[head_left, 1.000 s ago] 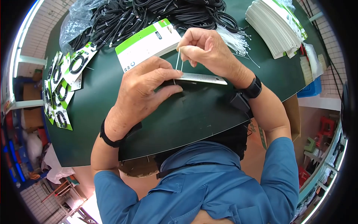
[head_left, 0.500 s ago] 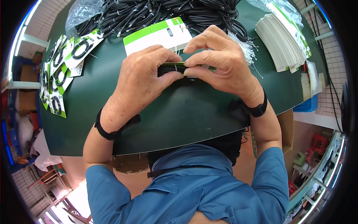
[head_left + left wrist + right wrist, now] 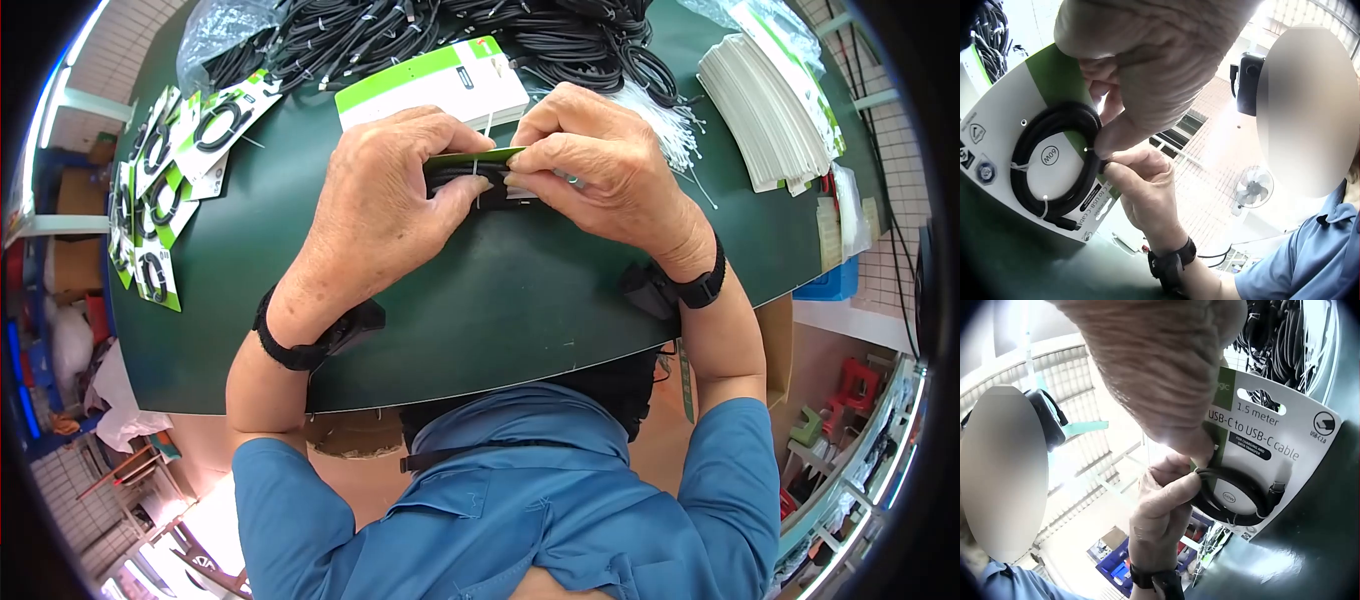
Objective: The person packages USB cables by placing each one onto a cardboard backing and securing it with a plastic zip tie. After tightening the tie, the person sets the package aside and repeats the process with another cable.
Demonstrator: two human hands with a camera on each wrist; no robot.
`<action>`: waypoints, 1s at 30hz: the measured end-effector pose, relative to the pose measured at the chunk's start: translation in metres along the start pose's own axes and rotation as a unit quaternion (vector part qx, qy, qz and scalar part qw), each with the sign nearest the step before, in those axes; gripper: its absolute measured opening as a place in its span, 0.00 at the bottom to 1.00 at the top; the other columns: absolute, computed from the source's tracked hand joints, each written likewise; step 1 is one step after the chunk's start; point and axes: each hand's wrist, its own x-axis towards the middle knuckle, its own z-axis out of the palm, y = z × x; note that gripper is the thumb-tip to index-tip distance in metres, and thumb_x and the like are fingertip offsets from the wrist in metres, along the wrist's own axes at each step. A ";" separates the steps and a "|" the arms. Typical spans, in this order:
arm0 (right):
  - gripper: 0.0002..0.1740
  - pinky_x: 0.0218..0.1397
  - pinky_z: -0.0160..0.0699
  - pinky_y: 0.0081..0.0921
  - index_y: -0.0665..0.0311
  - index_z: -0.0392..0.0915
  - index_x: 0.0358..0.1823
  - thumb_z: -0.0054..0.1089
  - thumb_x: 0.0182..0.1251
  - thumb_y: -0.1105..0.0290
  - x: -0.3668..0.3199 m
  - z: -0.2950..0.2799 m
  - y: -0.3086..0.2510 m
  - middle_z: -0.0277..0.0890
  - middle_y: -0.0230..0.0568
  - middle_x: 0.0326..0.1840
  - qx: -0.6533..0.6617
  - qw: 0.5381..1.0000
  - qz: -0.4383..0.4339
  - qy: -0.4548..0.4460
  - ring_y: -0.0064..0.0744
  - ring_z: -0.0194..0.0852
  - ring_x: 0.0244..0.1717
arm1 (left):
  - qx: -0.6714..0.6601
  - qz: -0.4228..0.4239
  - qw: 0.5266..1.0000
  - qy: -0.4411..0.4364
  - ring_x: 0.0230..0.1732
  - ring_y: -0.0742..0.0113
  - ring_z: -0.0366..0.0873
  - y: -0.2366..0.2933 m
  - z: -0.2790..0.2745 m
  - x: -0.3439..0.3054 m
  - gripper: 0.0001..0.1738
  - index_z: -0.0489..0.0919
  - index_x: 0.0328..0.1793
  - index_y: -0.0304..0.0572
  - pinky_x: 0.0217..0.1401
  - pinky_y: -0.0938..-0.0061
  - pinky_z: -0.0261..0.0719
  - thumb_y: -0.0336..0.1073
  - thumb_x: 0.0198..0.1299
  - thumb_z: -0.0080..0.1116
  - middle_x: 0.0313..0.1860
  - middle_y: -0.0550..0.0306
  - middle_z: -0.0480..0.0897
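Card [image 3: 1272, 436] has tilted, long axis running left-right.

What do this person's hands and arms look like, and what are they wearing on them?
The left hand and right hand wear no gloves. A black strap circles each wrist, with a small black box attached. Blue sleeves end around the elbows, leaving the forearms bare.

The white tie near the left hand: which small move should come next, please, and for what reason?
Probably the right hand should take the upper end of the white tie and draw it gently tighter: that end sticks up beyond the card, while the left hand pinches card and black coil together.
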 end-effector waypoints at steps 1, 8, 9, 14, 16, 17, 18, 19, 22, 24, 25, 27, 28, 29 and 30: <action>0.12 0.36 0.78 0.29 0.64 0.84 0.34 0.79 0.51 0.80 0.000 0.000 0.000 0.81 0.36 0.37 0.006 1.000 0.004 -0.002 0.35 0.80 0.35 | 0.003 0.002 1.000 -0.001 0.42 0.58 0.88 0.001 -0.001 0.000 0.13 0.88 0.45 0.31 0.51 0.70 0.84 0.24 0.51 0.71 0.39 0.49 0.89; 0.11 0.36 0.79 0.28 0.64 0.84 0.33 0.78 0.51 0.81 -0.001 0.000 -0.002 0.81 0.35 0.36 0.020 1.000 0.007 0.005 0.34 0.80 0.35 | -0.027 -0.042 0.998 -0.034 0.41 0.60 0.87 0.004 -0.001 -0.001 0.12 0.87 0.45 0.30 0.49 0.71 0.85 0.22 0.53 0.69 0.39 0.49 0.88; 0.10 0.36 0.79 0.28 0.63 0.84 0.33 0.77 0.51 0.81 -0.001 0.000 -0.002 0.81 0.35 0.36 0.025 1.000 0.011 0.002 0.34 0.80 0.35 | -0.026 -0.041 0.998 -0.034 0.41 0.60 0.87 0.005 -0.002 -0.002 0.12 0.87 0.45 0.30 0.49 0.71 0.85 0.22 0.53 0.69 0.39 0.49 0.88; 0.11 0.35 0.79 0.28 0.63 0.84 0.35 0.77 0.51 0.81 -0.004 -0.005 -0.007 0.82 0.34 0.36 0.151 0.983 0.102 -0.028 0.34 0.80 0.33 | -0.015 0.001 0.999 -0.033 0.40 0.59 0.87 0.006 -0.004 -0.009 0.14 0.87 0.45 0.31 0.47 0.70 0.85 0.20 0.50 0.72 0.40 0.50 0.87; 0.13 0.35 0.79 0.28 0.64 0.84 0.37 0.77 0.51 0.81 -0.003 -0.009 -0.008 0.82 0.35 0.36 0.140 0.982 0.113 -0.052 0.34 0.80 0.33 | 0.017 0.048 0.999 -0.019 0.40 0.59 0.87 0.008 -0.006 -0.011 0.15 0.87 0.44 0.32 0.46 0.69 0.85 0.20 0.48 0.76 0.39 0.51 0.87; 0.13 0.34 0.79 0.28 0.64 0.83 0.38 0.77 0.51 0.81 -0.003 -0.009 -0.007 0.82 0.35 0.36 0.135 0.982 0.117 -0.064 0.33 0.80 0.33 | 0.019 0.048 0.998 -0.023 0.40 0.59 0.87 0.010 -0.008 -0.011 0.15 0.87 0.44 0.32 0.46 0.69 0.85 0.20 0.48 0.76 0.39 0.51 0.87; 0.13 0.34 0.79 0.28 0.64 0.83 0.38 0.77 0.51 0.81 -0.004 -0.009 -0.005 0.82 0.35 0.36 0.136 0.982 0.118 -0.060 0.33 0.80 0.33 | 0.055 0.095 0.994 -0.002 0.40 0.59 0.87 0.013 -0.011 -0.011 0.16 0.87 0.44 0.33 0.46 0.69 0.85 0.21 0.47 0.77 0.39 0.52 0.87; 0.14 0.34 0.79 0.27 0.65 0.83 0.39 0.76 0.50 0.81 -0.004 -0.009 -0.002 0.83 0.36 0.36 0.086 0.993 0.073 -0.041 0.33 0.80 0.33 | 0.090 0.143 0.985 0.019 0.40 0.58 0.87 0.016 -0.013 -0.010 0.16 0.88 0.44 0.34 0.45 0.68 0.86 0.21 0.46 0.78 0.39 0.53 0.87; 0.15 0.32 0.79 0.27 0.65 0.83 0.40 0.75 0.50 0.81 -0.004 -0.013 0.003 0.83 0.38 0.37 -0.019 1.000 -0.018 0.004 0.34 0.80 0.32 | 0.154 0.227 0.960 0.057 0.40 0.57 0.87 0.019 -0.019 -0.008 0.16 0.87 0.44 0.38 0.45 0.65 0.86 0.23 0.47 0.76 0.40 0.54 0.87; 0.14 0.32 0.80 0.27 0.65 0.84 0.40 0.74 0.50 0.80 -0.001 -0.020 -0.002 0.84 0.40 0.38 -0.070 0.994 -0.073 0.042 0.35 0.81 0.33 | 0.203 0.294 0.929 0.098 0.41 0.56 0.86 0.019 -0.024 -0.007 0.14 0.86 0.44 0.42 0.45 0.62 0.85 0.27 0.49 0.71 0.42 0.54 0.86; 0.14 0.32 0.80 0.27 0.65 0.84 0.40 0.74 0.50 0.79 -0.001 -0.023 -0.003 0.84 0.41 0.38 -0.095 0.988 -0.100 0.060 0.36 0.81 0.34 | 0.206 0.296 0.928 0.097 0.41 0.56 0.86 0.016 -0.027 -0.007 0.14 0.86 0.44 0.42 0.45 0.62 0.85 0.27 0.49 0.71 0.42 0.54 0.86; 0.14 0.32 0.80 0.27 0.64 0.84 0.40 0.74 0.50 0.78 -0.001 -0.026 -0.004 0.84 0.41 0.38 -0.105 0.986 -0.110 0.074 0.36 0.81 0.34 | 0.212 0.328 0.912 0.122 0.43 0.57 0.87 0.004 -0.033 -0.008 0.13 0.86 0.46 0.43 0.48 0.60 0.86 0.28 0.51 0.70 0.44 0.55 0.87; 0.15 0.32 0.79 0.27 0.64 0.84 0.41 0.74 0.50 0.78 -0.002 -0.027 -0.004 0.84 0.41 0.38 -0.114 0.983 -0.118 0.082 0.37 0.82 0.34 | 0.215 0.344 0.904 0.135 0.44 0.57 0.88 0.000 -0.035 -0.008 0.13 0.86 0.46 0.44 0.50 0.59 0.87 0.29 0.53 0.70 0.45 0.56 0.88; 0.15 0.32 0.79 0.27 0.63 0.85 0.42 0.74 0.50 0.77 -0.002 -0.029 -0.005 0.84 0.41 0.38 -0.123 0.980 -0.127 0.091 0.37 0.82 0.34 | 0.215 0.347 0.903 0.134 0.44 0.57 0.88 -0.003 -0.034 -0.008 0.13 0.86 0.46 0.44 0.50 0.59 0.87 0.29 0.53 0.70 0.45 0.56 0.88; 0.15 0.32 0.79 0.27 0.63 0.85 0.42 0.74 0.50 0.77 -0.002 -0.029 -0.005 0.84 0.41 0.38 -0.126 0.980 -0.127 0.092 0.37 0.82 0.34 | 0.208 0.352 0.901 0.145 0.45 0.57 0.88 -0.005 -0.033 -0.009 0.14 0.85 0.47 0.45 0.51 0.58 0.87 0.28 0.52 0.71 0.46 0.57 0.88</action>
